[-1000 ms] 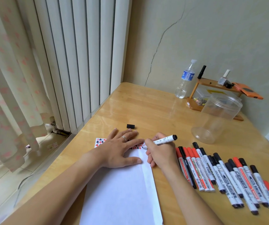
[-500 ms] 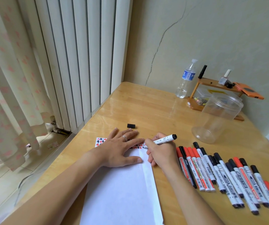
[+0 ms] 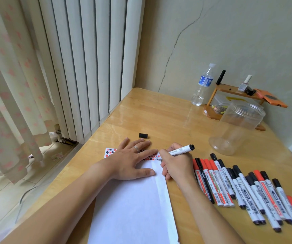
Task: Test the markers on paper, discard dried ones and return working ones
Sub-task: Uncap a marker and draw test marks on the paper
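Observation:
A white sheet of paper [image 3: 133, 208] lies on the wooden table [image 3: 168, 117], with red and black marks along its far edge. My left hand [image 3: 133, 159] rests flat on the paper's far end, fingers straight. My right hand [image 3: 177, 164] grips a white marker [image 3: 180, 150] with a black end, its tip down at the paper's far right corner. A loose black cap [image 3: 143, 135] lies just beyond my left hand. Several red-capped and black-capped markers [image 3: 244, 191] lie in a row to the right of the paper.
A clear plastic jar [image 3: 236, 127] lies tipped toward me at the right. Behind it are a water bottle [image 3: 202, 85] and a small wooden shelf [image 3: 233, 92] with small items and an orange phone. White vertical blinds and a curtain hang at the left, past the table edge.
Almost nothing has moved. Both hands keep their places on the paper and the marker stays tip-down at the far edge.

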{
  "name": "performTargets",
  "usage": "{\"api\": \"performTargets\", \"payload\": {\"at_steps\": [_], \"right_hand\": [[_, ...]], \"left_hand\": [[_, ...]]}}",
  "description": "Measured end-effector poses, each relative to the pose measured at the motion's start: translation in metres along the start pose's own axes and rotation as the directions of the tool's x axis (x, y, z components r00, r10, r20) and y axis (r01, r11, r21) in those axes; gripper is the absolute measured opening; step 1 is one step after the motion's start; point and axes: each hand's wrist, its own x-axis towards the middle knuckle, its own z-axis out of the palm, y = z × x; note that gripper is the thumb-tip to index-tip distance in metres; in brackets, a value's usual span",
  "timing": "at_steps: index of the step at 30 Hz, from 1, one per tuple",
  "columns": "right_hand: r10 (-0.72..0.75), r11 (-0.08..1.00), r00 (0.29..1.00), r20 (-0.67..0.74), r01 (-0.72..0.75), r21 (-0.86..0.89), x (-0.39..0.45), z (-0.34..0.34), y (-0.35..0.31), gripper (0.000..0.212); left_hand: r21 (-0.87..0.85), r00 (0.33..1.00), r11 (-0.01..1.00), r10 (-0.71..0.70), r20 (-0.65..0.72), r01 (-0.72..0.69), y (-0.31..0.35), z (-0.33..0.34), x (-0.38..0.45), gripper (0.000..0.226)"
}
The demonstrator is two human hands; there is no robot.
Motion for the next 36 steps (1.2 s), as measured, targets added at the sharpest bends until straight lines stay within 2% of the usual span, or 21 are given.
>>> {"api": "performTargets", "payload": {"at_steps": [12,18,27,36], "right_hand": [[-0.005,0.999,0.999,0.043,0.006,-0.040,-0.0009,0.0008,-0.0028,0.023],[-0.005,1.000,1.000,-0.011,0.005,0.020,-0.0014,-0.0007,-0.0016,0.019],[0.007,0.996,1.000,0.028,-0.005,-0.087,-0.0007,0.0002,-0.0045,0.021],[-0.023,1.000,1.000,0.010,0.023,-0.008,-0.0035,0.0002,-0.0027,0.020]], "left_hand": [[-0.005,1.000,1.000,0.005,-0.008,-0.005,0.0002,-0.0005,-0.0006,0.085],[-0.019,1.000,1.000,0.001,0.000,-0.001,-0.0007,0.0004,0.0003,0.085],[-0.037,1.000,0.999,-0.001,-0.022,0.001,-0.0005,0.0001,0.0005,0.087],[-0.042,1.000,0.999,-0.004,-0.022,0.004,-0.0009,0.0002,0.0006,0.089]]}}
